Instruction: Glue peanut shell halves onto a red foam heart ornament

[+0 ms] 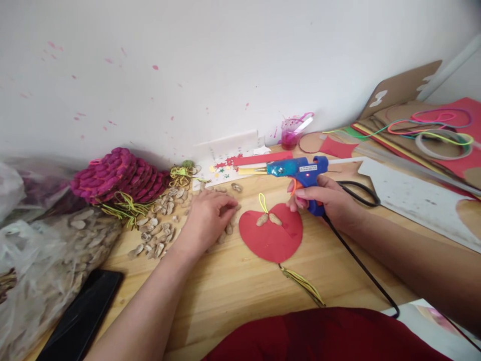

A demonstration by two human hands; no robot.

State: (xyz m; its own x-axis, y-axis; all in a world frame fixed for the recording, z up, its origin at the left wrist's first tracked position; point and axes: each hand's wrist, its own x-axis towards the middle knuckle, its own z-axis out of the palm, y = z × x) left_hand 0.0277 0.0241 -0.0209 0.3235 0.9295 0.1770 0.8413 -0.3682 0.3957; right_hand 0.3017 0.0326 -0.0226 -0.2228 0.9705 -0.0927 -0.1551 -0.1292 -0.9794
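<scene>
My right hand [319,200] grips a blue hot glue gun [296,169] with a lit red light, fingers at its orange trigger and nozzle toward the left. Below the gun lies a red heart-shaped card [270,243]. It has a yellow cord loop [262,202] at the top, two peanut shells [275,219] side by side and a cord tassel [305,285] at the bottom. To the left of the heart, my left hand [210,213] rests among loose peanut shells [222,237], its fingers curled and closed. What its fingertips pinch, if anything, is hidden.
Half shells [165,235] lie scattered at left, near stacked magenta pieces [112,178], a plastic bag of peanuts [63,250] and a black phone [82,313]. A cup of pink liquid [290,138] stands by the wall. Cardboard and coloured cords [443,118] fill the right.
</scene>
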